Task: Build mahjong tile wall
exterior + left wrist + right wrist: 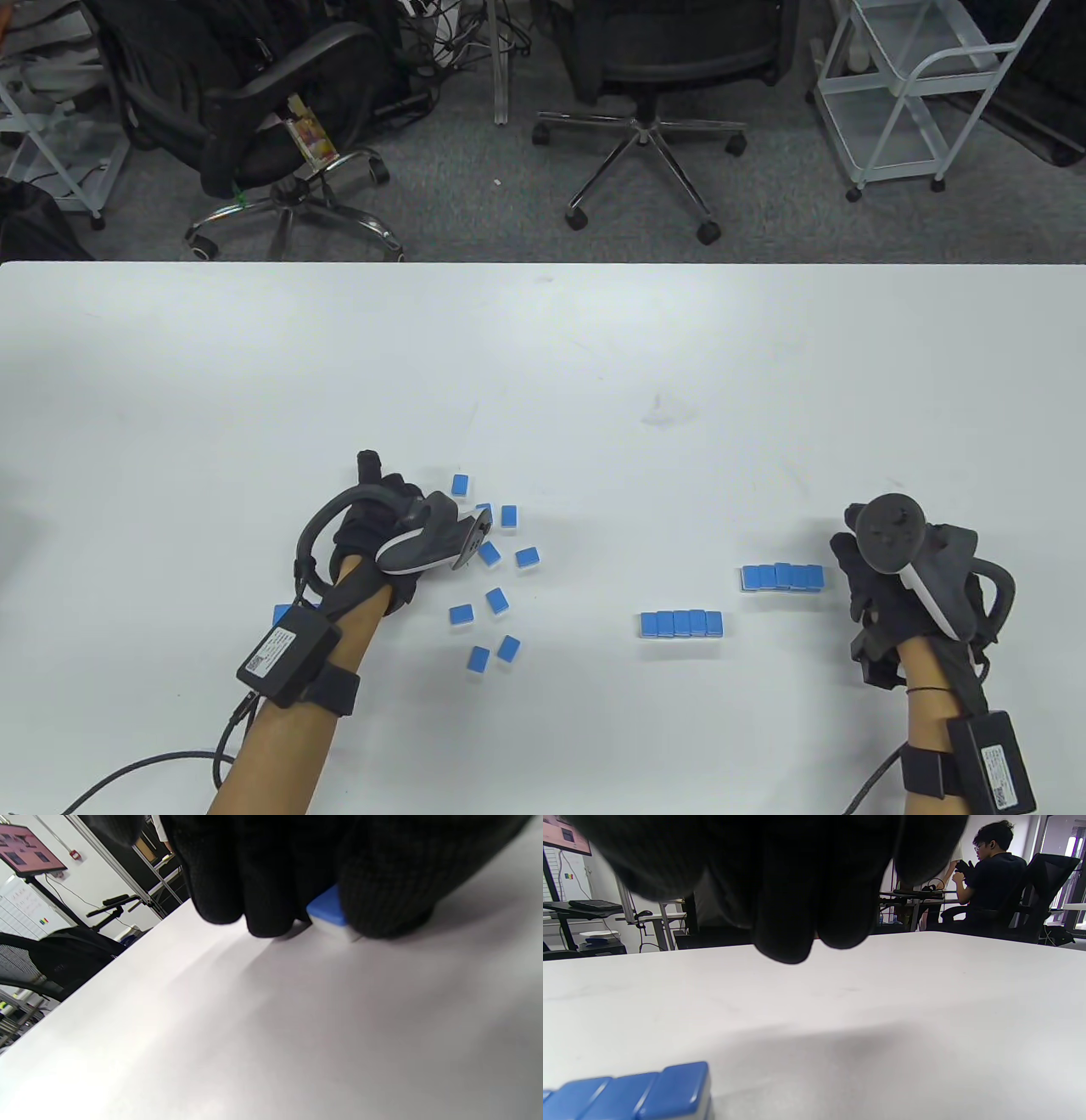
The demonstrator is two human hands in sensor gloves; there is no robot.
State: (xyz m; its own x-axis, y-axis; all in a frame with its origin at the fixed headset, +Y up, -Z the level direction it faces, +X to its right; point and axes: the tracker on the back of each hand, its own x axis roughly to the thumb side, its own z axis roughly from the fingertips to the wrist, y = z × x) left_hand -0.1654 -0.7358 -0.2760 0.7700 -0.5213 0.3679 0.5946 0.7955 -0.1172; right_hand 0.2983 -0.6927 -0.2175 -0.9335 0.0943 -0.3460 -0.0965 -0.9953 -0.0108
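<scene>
White table (543, 356) holds 2 tile rows (681, 623); left hand (386, 531) pinches a tile (326, 910), right hand (882, 586) curled, empty.

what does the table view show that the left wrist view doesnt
Only the table view shows the two finished rows of blue tiles, the near row and the far row, the scattered loose tiles, the right hand beside the far row, and the office chairs beyond the table.

Only the left wrist view shows the fingers of the left hand curled around one blue tile at the table surface, plus a wall screen.

Both show the white table and the left hand's black glove.
</scene>
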